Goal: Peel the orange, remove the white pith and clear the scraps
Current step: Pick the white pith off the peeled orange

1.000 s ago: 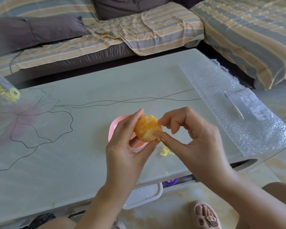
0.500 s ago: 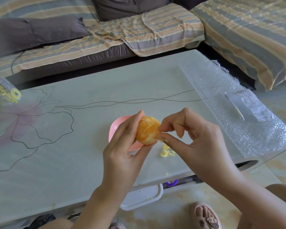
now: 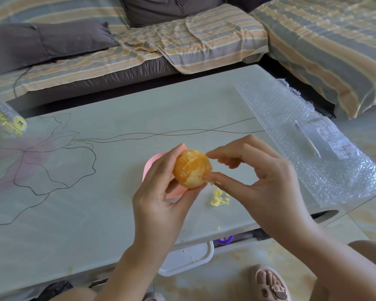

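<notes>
A peeled orange (image 3: 191,168) with thin streaks of white pith is held above the table. My left hand (image 3: 161,192) grips it from the left, thumb below and fingers behind. My right hand (image 3: 261,183) meets it from the right: its thumb tip presses the fruit's lower right side, where a scrap of pith hangs, and the curled fingers hover by the top right. A small pile of yellowish pith scraps (image 3: 218,197) lies on the table just below. A pink dish (image 3: 149,168) is mostly hidden behind my left hand.
The pale table (image 3: 96,192) carries a sheet of bubble wrap (image 3: 302,137) with a label and a white stick on the right. A clear bag with yellow print (image 3: 4,118) sits far left. A striped sofa runs behind and right. A white tray (image 3: 187,259) lies under the front edge.
The orange has been turned slightly in my left hand. My right hand's fingers have lifted and spread a little, with the thumb now low on the fruit.
</notes>
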Available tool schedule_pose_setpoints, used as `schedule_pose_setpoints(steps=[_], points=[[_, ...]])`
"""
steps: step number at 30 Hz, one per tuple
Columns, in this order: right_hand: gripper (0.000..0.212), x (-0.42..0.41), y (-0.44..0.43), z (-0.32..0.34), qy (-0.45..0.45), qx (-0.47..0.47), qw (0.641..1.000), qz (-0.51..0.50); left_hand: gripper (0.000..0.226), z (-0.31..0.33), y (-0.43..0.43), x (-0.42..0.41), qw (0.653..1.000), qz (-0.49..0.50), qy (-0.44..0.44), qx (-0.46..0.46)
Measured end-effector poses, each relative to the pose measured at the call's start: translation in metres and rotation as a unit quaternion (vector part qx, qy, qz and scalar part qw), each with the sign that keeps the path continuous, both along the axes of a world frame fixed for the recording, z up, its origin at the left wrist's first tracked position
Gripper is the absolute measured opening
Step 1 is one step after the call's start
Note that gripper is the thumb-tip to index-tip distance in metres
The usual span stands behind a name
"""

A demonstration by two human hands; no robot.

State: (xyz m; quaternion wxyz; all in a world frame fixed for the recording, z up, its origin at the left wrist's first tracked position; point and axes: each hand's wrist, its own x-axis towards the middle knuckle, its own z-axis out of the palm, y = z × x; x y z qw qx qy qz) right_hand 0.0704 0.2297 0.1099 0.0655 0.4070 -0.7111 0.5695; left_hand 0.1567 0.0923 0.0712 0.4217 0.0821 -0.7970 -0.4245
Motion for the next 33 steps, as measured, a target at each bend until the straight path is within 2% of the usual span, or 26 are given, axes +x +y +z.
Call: schedule_pose_setpoints(steps=[8, 14, 18, 21, 23, 27, 31, 33], points=[[0.006, -0.006, 0.001, 0.002, 0.031, 0.018, 0.999, 0.015, 0.061, 0.002, -0.002, 0.004, 0.998, -0.033, -0.032, 0.041], [0.006, -0.010, 0.004, 0.005, 0.038, 0.055, 0.996, 0.065, 0.058, 0.005, 0.002, 0.004, 0.993, -0.067, -0.039, 0.083], [0.008, -0.009, 0.003, 0.005, 0.052, 0.066, 0.995, 0.052, 0.055, 0.008, 0.005, 0.003, 0.991, -0.077, -0.039, 0.102], [0.011, -0.007, 0.003, 0.005, 0.017, 0.052, 0.997, 0.055, 0.055, 0.009, 0.006, 0.003, 0.992, -0.063, -0.039, 0.100], [0.015, -0.007, 0.003, 0.006, -0.029, 0.042, 0.997, 0.054, 0.054, 0.008, 0.004, 0.003, 0.998, -0.036, -0.034, 0.048], [0.018, 0.000, 0.001, 0.007, -0.126, 0.035, 0.991, 0.038, 0.054, 0.004, 0.001, 0.003, 0.993, 0.037, -0.008, -0.112], [0.012, 0.004, -0.001, 0.009, -0.304, 0.007, 0.951, 0.056, 0.052, 0.004, -0.002, 0.002, 0.969, 0.067, 0.027, -0.235], [0.017, 0.002, 0.000, 0.010, -0.355, 0.013, 0.932, 0.072, 0.052, 0.005, -0.004, 0.003, 0.962, 0.059, 0.029, -0.264]])
